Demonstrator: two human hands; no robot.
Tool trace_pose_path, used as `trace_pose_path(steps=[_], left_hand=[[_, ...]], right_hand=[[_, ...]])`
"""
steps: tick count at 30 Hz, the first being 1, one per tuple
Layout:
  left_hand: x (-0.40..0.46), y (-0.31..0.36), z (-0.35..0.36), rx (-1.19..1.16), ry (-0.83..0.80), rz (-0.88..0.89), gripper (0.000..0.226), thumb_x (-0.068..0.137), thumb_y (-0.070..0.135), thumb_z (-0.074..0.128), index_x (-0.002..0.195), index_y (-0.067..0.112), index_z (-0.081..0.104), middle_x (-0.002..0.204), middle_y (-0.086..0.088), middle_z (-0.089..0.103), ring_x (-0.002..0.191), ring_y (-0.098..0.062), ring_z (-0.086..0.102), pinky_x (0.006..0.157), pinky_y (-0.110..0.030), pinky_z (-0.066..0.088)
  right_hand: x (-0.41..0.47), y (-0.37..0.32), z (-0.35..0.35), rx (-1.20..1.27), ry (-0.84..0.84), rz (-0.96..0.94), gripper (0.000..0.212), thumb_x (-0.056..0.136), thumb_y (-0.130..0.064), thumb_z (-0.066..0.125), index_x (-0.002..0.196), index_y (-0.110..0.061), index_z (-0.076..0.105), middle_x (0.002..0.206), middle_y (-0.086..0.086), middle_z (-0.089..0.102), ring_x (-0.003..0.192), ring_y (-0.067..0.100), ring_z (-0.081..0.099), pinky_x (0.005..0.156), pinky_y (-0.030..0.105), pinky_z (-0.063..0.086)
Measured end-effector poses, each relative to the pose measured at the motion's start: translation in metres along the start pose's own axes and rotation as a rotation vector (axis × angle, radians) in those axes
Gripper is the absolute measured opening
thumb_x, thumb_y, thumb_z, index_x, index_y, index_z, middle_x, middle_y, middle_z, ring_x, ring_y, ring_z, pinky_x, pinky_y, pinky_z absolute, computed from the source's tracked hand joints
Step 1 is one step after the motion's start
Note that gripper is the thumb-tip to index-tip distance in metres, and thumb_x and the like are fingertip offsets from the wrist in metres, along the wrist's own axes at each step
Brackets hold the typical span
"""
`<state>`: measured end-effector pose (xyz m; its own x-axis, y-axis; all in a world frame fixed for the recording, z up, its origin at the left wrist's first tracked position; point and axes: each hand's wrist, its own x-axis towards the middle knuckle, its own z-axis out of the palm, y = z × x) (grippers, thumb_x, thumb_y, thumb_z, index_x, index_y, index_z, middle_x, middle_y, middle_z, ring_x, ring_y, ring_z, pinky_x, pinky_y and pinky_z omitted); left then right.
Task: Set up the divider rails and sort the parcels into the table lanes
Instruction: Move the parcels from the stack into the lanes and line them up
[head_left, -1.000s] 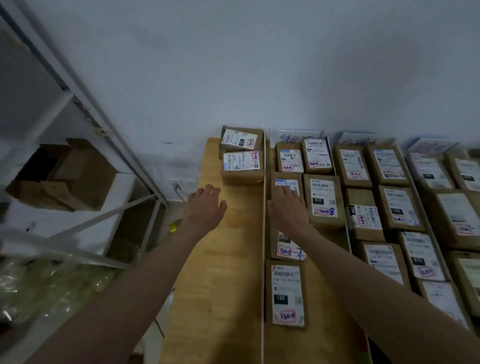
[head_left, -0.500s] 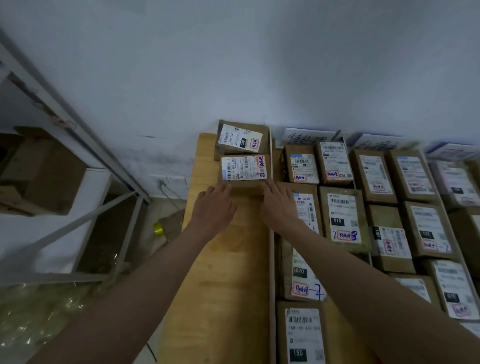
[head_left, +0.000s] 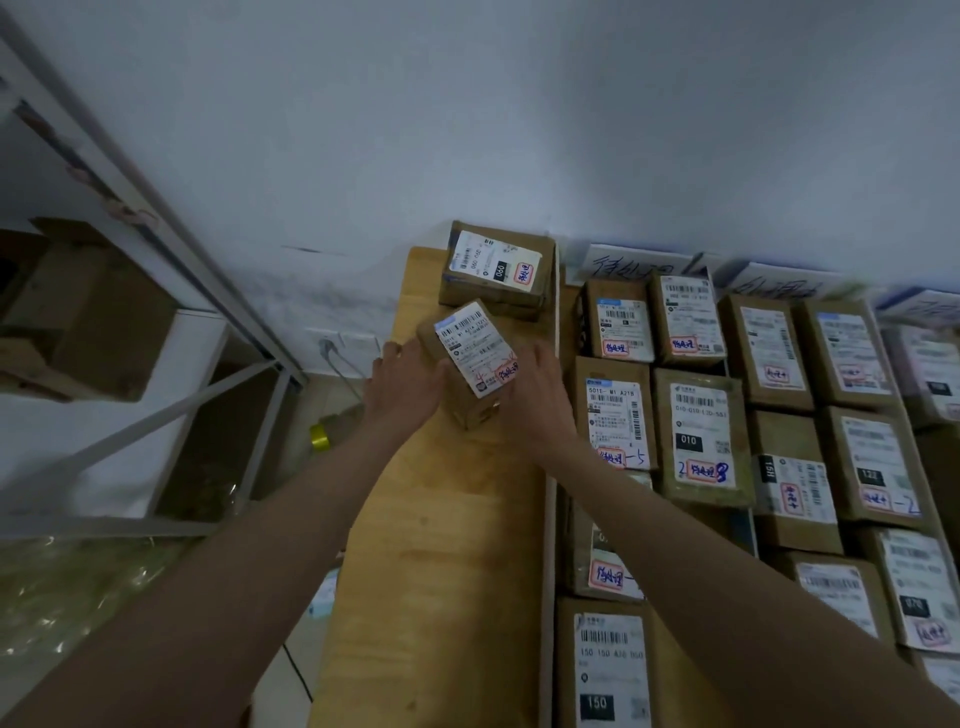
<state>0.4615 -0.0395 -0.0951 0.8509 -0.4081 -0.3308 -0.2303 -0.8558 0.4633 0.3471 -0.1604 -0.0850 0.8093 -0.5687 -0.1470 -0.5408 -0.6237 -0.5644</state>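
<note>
A small brown parcel (head_left: 474, 358) with a white label is turned at an angle in the leftmost lane of the wooden table (head_left: 441, 571). My left hand (head_left: 405, 379) grips its left side and my right hand (head_left: 535, 389) grips its right side. Behind it, against the wall, lies another labelled parcel (head_left: 496, 270). A thin white divider rail (head_left: 546, 571) runs along the lane's right edge. To the right of the rail, several labelled parcels (head_left: 698, 436) fill the other lanes in rows.
A metal shelf frame (head_left: 156, 228) with a cardboard box (head_left: 83, 312) stands to the left. A yellow tape roll (head_left: 319, 435) and a wall socket (head_left: 332, 345) sit between the shelf and the table. White handwritten signs (head_left: 634, 267) lean against the wall.
Both hands reached forward to the second parcel in the left lane, took hold of its two sides and turned it at an angle, pulling it nearer.
</note>
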Motion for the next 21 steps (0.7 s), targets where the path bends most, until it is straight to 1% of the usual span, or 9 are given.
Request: trace_pose_path(steps=[1, 3, 6, 9, 12, 13, 16, 19, 21], left_hand=[[0.001, -0.001, 0.002, -0.035, -0.022, -0.029, 0.065, 0.097, 0.053, 0.047, 0.143, 0.008, 0.042, 0.144, -0.017, 0.042, 0.131, -0.038, 0.043, 0.102, -0.047, 0.039], [0.003, -0.004, 0.01, -0.096, -0.091, -0.093, 0.07, 0.095, 0.058, 0.048, 0.141, 0.005, 0.045, 0.142, -0.018, 0.049, 0.127, -0.036, 0.049, 0.1, -0.044, 0.043], [0.004, -0.012, 0.022, -0.284, -0.211, -0.17, 0.07, 0.091, 0.066, 0.05, 0.128, 0.007, 0.059, 0.126, -0.012, 0.063, 0.11, -0.032, 0.06, 0.091, -0.042, 0.052], [0.002, -0.017, 0.026, -0.384, -0.203, -0.226, 0.069, 0.085, 0.066, 0.059, 0.126, 0.01, 0.059, 0.122, -0.007, 0.065, 0.106, -0.03, 0.062, 0.091, -0.044, 0.053], [-0.002, -0.021, 0.026, -0.388, -0.195, -0.249, 0.058, 0.087, 0.054, 0.066, 0.121, 0.007, 0.063, 0.118, -0.009, 0.067, 0.104, -0.029, 0.064, 0.09, -0.045, 0.054], [-0.004, -0.024, 0.025, -0.399, -0.193, -0.254, 0.057, 0.087, 0.051, 0.067, 0.121, 0.006, 0.063, 0.118, -0.01, 0.067, 0.104, -0.029, 0.064, 0.091, -0.045, 0.055], [-0.015, -0.029, 0.016, -0.402, -0.178, -0.261, 0.058, 0.086, 0.05, 0.069, 0.121, 0.005, 0.063, 0.118, -0.011, 0.067, 0.105, -0.029, 0.064, 0.089, -0.043, 0.055], [-0.032, -0.028, 0.0, -0.385, -0.153, -0.22, 0.053, 0.087, 0.05, 0.069, 0.117, 0.006, 0.066, 0.113, -0.01, 0.069, 0.099, -0.026, 0.065, 0.071, -0.033, 0.051], [-0.045, -0.024, -0.013, -0.352, -0.127, -0.18, 0.051, 0.086, 0.051, 0.069, 0.113, 0.007, 0.069, 0.109, -0.01, 0.07, 0.094, -0.025, 0.065, 0.066, -0.029, 0.045]], right_hand=[[0.006, 0.003, 0.0, 0.034, -0.02, 0.063, 0.051, 0.095, -0.015, 0.054, 0.144, -0.01, 0.038, 0.149, 0.012, 0.034, 0.139, 0.028, 0.033, 0.112, 0.045, 0.037], [0.01, 0.008, 0.002, 0.079, -0.101, 0.123, 0.043, 0.096, -0.013, 0.051, 0.138, -0.01, 0.044, 0.142, 0.013, 0.044, 0.134, 0.03, 0.041, 0.109, 0.045, 0.041], [-0.002, 0.009, 0.011, 0.094, -0.139, 0.141, 0.036, 0.095, -0.01, 0.054, 0.131, -0.007, 0.051, 0.13, 0.012, 0.055, 0.122, 0.027, 0.053, 0.102, 0.042, 0.048], [-0.015, 0.009, 0.019, 0.185, -0.135, 0.187, 0.04, 0.093, -0.008, 0.061, 0.131, -0.008, 0.049, 0.129, 0.009, 0.058, 0.117, 0.022, 0.058, 0.096, 0.036, 0.052], [-0.023, 0.005, 0.017, 0.199, -0.167, 0.207, 0.04, 0.092, -0.006, 0.062, 0.13, -0.008, 0.05, 0.126, 0.009, 0.062, 0.113, 0.023, 0.062, 0.087, 0.029, 0.052], [-0.026, 0.004, 0.016, 0.195, -0.173, 0.206, 0.042, 0.092, -0.006, 0.061, 0.133, -0.008, 0.05, 0.128, 0.01, 0.061, 0.114, 0.024, 0.061, 0.088, 0.03, 0.052], [-0.038, -0.002, 0.006, 0.149, -0.171, 0.21, 0.054, 0.093, -0.007, 0.058, 0.144, -0.01, 0.041, 0.141, 0.012, 0.05, 0.128, 0.027, 0.051, 0.103, 0.043, 0.048], [-0.05, -0.006, -0.008, 0.081, -0.132, 0.181, 0.058, 0.094, -0.007, 0.051, 0.149, -0.013, 0.035, 0.145, 0.011, 0.047, 0.133, 0.027, 0.046, 0.106, 0.045, 0.045], [-0.058, -0.009, -0.021, 0.02, -0.097, 0.154, 0.056, 0.094, -0.009, 0.05, 0.148, -0.012, 0.036, 0.146, 0.011, 0.046, 0.133, 0.027, 0.045, 0.106, 0.043, 0.044]])
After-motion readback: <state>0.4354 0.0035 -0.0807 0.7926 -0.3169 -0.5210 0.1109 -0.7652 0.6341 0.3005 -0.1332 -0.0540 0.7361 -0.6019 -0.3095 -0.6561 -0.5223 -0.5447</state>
